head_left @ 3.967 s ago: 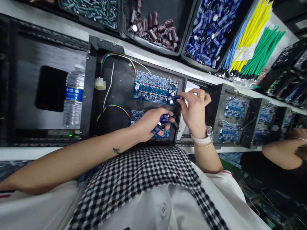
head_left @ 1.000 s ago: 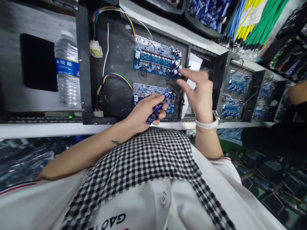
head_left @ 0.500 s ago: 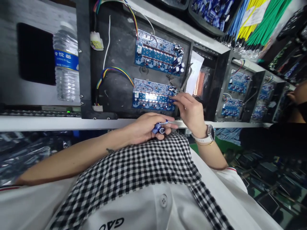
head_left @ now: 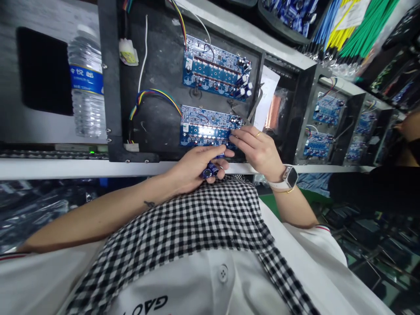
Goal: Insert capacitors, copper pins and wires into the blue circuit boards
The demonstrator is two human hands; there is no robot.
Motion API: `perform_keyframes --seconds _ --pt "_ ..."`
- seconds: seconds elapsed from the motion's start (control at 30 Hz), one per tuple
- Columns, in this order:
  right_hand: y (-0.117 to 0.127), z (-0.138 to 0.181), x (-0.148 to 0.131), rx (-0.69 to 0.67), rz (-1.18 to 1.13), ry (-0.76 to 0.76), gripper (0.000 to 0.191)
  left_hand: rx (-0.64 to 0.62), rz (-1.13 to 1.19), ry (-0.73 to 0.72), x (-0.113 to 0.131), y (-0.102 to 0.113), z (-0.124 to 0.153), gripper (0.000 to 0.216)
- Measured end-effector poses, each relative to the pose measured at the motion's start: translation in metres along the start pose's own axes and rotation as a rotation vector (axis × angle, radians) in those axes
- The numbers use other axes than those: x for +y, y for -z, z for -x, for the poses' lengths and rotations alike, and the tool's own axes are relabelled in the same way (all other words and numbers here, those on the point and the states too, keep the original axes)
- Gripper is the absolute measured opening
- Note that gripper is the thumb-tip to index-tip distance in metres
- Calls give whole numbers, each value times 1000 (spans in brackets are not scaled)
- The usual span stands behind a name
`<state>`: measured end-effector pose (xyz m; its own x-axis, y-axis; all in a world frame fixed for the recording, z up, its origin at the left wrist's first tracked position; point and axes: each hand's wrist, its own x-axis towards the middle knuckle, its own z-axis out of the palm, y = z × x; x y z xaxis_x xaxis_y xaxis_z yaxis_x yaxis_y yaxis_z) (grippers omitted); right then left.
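Two blue circuit boards lie in a black carrier frame (head_left: 110,109): a far board (head_left: 215,72) with capacitors at its right end, and a near board (head_left: 205,129). My left hand (head_left: 193,166) is closed on a few blue capacitors (head_left: 210,168) just below the near board. My right hand (head_left: 257,148) is pinched at the near board's right end; what its fingertips hold is hidden.
A water bottle (head_left: 85,83) lies left of the frame. More frames with boards (head_left: 323,127) sit to the right. Bins of blue capacitors (head_left: 292,15) and bundles of yellow and green wires (head_left: 357,30) line the back. Another person (head_left: 407,131) is at the far right.
My right hand came down from the far board's right end to the near board's right end. My left hand dropped slightly toward me with the capacitors.
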<state>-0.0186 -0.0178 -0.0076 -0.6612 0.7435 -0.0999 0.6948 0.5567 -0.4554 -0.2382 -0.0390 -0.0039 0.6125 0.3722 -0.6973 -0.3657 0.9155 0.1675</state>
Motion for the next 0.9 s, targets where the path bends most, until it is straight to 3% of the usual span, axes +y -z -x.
perform_keyframes --seconds 0.13,0.23,0.4,0.63,0.8,0.9 --pt "11 2 -28 134 -131 -169 38 -46 1 -20 -2 -2 1 26" --pt "15 9 -51 135 -277 -294 36 -117 -17 1 -5 -5 0 26" --pt "-2 16 -43 243 -143 -369 17 -92 95 120 -9 -9 -6 21" --pt "-13 12 -33 171 93 -356 19 -73 6 159 -10 -6 -3 25" --pt "-11 13 -37 119 236 -292 22 -35 -7 32 -13 -2 -1 16" --pt "-15 17 -31 98 266 -198 25 -73 12 22 -13 -2 0 15"
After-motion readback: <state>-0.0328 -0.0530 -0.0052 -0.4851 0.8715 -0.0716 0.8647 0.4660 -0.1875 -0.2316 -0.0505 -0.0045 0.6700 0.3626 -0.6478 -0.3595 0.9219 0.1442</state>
